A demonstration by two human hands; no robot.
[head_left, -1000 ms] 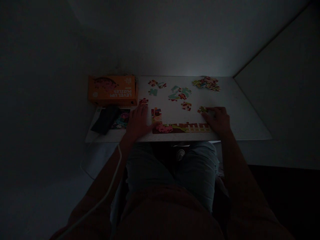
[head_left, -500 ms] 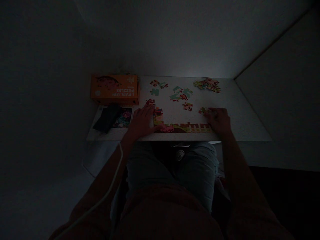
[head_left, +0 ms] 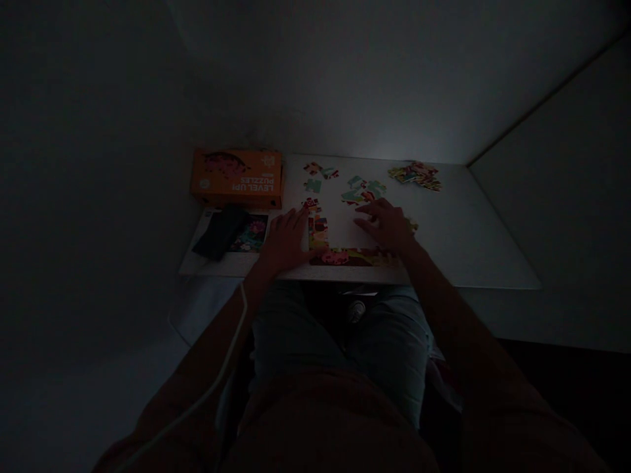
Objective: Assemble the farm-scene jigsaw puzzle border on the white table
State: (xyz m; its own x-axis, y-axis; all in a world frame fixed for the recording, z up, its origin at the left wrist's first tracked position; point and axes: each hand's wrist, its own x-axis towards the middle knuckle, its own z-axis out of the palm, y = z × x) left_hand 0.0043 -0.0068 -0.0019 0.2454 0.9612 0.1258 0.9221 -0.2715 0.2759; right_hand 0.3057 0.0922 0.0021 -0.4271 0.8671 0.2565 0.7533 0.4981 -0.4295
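Observation:
The scene is very dark. My left hand point(head_left: 286, 240) lies flat on the white table point(head_left: 468, 243), fingers spread, touching the left edge of a partly joined jigsaw strip point(head_left: 345, 256) along the near edge. My right hand point(head_left: 387, 225) rests with fingers apart over the middle of the puzzle area, its fingertips near a small loose piece point(head_left: 367, 196). A green cluster of joined pieces point(head_left: 362, 187) lies just beyond it. Neither hand visibly holds a piece.
An orange puzzle box point(head_left: 237, 179) stands at the back left. In front of it a dark flat object point(head_left: 220, 231) lies on a picture sheet point(head_left: 251, 234). A heap of loose pieces point(head_left: 415, 175) sits at the back right, a few more pieces point(head_left: 319, 172) at back centre.
My right hand has moved left from the puzzle's right end to its middle, leaving a piece behind. My left hand has barely shifted. The camera tilted slightly.

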